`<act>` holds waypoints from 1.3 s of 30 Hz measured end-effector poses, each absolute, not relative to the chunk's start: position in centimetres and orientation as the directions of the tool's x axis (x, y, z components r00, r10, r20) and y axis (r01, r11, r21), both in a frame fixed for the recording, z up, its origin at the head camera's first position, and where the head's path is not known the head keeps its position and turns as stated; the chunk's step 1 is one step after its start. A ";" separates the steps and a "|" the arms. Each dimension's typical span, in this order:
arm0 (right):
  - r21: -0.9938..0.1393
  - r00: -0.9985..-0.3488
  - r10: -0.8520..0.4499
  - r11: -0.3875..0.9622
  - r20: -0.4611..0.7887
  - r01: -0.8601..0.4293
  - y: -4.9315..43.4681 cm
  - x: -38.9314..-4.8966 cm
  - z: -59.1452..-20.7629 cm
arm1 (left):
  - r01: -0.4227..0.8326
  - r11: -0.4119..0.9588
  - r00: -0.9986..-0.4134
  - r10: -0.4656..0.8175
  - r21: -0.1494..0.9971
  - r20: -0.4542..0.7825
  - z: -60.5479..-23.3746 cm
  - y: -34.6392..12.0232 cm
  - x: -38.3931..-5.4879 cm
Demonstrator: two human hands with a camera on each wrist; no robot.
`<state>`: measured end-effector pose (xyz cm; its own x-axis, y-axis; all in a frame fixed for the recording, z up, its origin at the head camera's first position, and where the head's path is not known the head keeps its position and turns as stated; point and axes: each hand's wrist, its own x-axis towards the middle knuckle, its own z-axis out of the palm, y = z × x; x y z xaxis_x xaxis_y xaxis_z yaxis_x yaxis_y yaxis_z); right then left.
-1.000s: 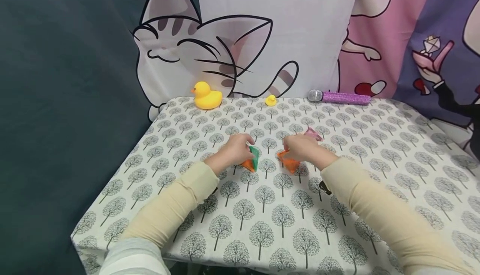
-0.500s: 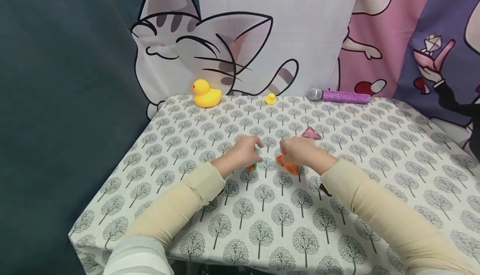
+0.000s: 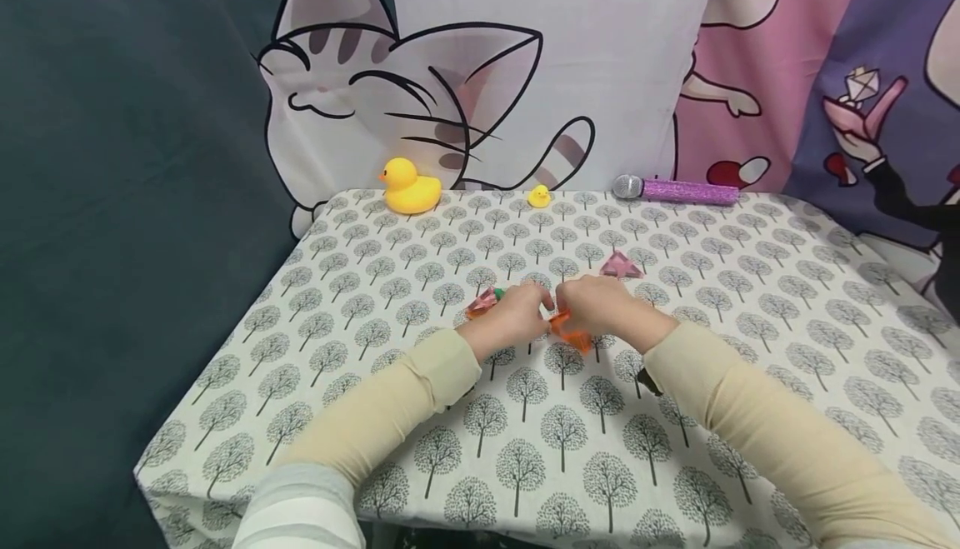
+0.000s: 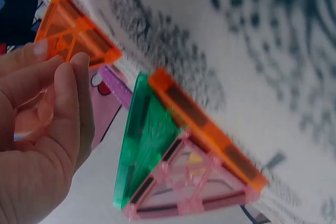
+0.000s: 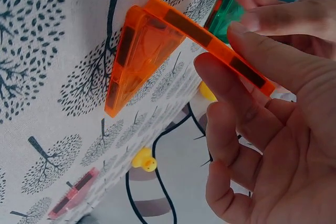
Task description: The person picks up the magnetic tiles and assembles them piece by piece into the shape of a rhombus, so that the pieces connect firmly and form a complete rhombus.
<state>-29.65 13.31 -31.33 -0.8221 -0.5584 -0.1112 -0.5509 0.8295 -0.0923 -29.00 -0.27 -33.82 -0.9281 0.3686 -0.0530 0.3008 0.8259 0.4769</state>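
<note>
We saw the right hand (image 3: 596,303) pinching an orange magnetic tile (image 5: 207,43) between thumb and fingers, its far end touching an orange triangular tile (image 5: 139,51). The left hand (image 3: 513,317) was just beside it at nine o'clock, thumb and forefinger curved with a narrow gap; we could not tell whether they touched the orange pieces. At the left hand's ten o'clock we saw a cluster: a green tile (image 4: 144,129), a pink triangular tile (image 4: 186,182) and an orange edge-on tile (image 4: 207,127), meeting one another. A lone pink tile (image 3: 621,266) lay at the right hand's one o'clock. Along the far edge of the tree-print tablecloth (image 3: 345,449), we noted a large rubber duck (image 3: 412,195) toward eleven o'clock, a small rubber duck (image 3: 538,197) near twelve and a purple microphone (image 3: 686,192) toward one.
</note>
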 end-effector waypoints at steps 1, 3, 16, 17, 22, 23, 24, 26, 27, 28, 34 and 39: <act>-0.097 -0.817 -0.567 0.823 -0.106 -0.559 13.2 -29.6 -31.3 | 0.306 0.826 -0.926 0.374 0.474 -0.055 -34.0 -0.2 -29.0; -0.106 -0.808 -0.582 0.813 -0.096 -0.573 13.1 -29.3 -31.3 | 0.317 0.825 -0.921 0.386 0.468 -0.056 -34.1 -0.1 -28.9; -0.166 -0.806 -0.558 0.830 -0.198 -0.533 14.4 -29.5 -29.4 | 0.353 0.845 -0.912 0.406 0.401 -0.053 -34.3 0.1 -29.1; -0.169 -0.809 -0.550 0.835 -0.207 -0.524 14.8 -29.7 -29.0 | 0.345 0.846 -0.914 0.402 0.405 -0.060 -34.3 0.2 -29.0; -0.140 -0.836 -0.504 0.863 -0.215 -0.485 17.4 -31.6 -28.5 | 0.319 0.856 -0.921 0.381 0.407 -0.078 -34.3 0.2 -28.8; -0.133 -0.838 -0.501 0.865 -0.216 -0.483 17.8 -32.1 -28.7 | 0.316 0.857 -0.922 0.378 0.406 -0.081 -34.3 0.3 -28.7; -0.124 -0.843 -0.493 0.870 -0.217 -0.477 18.2 -32.6 -29.1 | 0.310 0.858 -0.923 0.375 0.408 -0.087 -34.3 0.3 -28.7; -0.101 -0.849 -0.477 0.878 -0.228 -0.467 18.9 -33.7 -29.8 | 0.296 0.858 -0.925 0.368 0.420 -0.100 -34.3 0.2 -28.6; -0.098 -0.852 -0.466 0.884 -0.239 -0.457 19.1 -34.2 -30.2 | 0.289 0.858 -0.925 0.364 0.425 -0.105 -34.3 0.2 -28.6; -0.094 -0.857 -0.451 0.892 -0.249 -0.442 19.4 -34.6 -30.6 | 0.282 0.856 -0.926 0.362 0.433 -0.112 -34.3 0.2 -28.6; -0.102 -0.919 -0.292 0.956 -0.265 -0.274 20.2 -36.7 -32.0 | 0.274 0.858 -0.928 0.355 0.435 -0.116 -34.2 0.3 -28.6; -0.115 -0.954 -0.202 0.977 -0.223 -0.181 20.7 -38.1 -32.8 | 0.275 0.854 -0.929 0.354 0.443 -0.105 -34.4 0.3 -28.5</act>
